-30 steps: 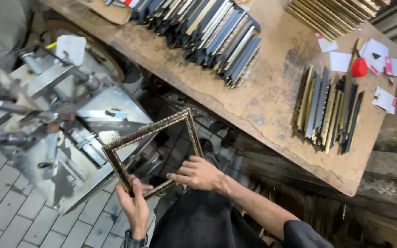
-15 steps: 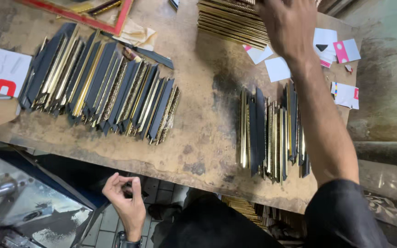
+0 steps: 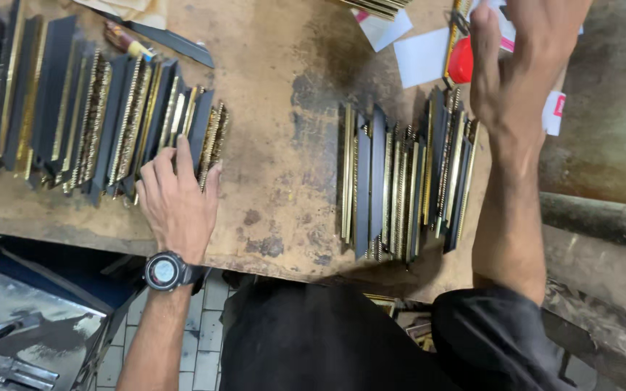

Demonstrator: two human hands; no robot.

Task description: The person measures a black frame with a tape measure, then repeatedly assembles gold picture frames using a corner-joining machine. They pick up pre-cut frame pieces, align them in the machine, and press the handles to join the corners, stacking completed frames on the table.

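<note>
My left hand (image 3: 177, 199) lies flat and released on the worn wooden table (image 3: 277, 145), fingers spread, grasping nothing. Its fingertips touch the near ends of the left row of frame mouldings (image 3: 103, 116), dark and gold strips standing on edge side by side; the last strip of that row sits just beside my index and middle fingers. A black wristwatch (image 3: 162, 271) sits on that wrist, just past the table's near edge.

My right hand (image 3: 523, 54) is raised farther out, above the far end of the second row of mouldings (image 3: 403, 181), which lies between my two hands. Its fingers are loosely curled and partly cut off by the picture's edge, so I cannot tell whether it holds anything. Just beside that hand's thumb sits a small red object (image 3: 461, 64), with white paper slips (image 3: 422, 56) next to it. Beyond my left hand, past the left row, a dark flat blade-like tool (image 3: 172, 45) rests on the table.
</note>
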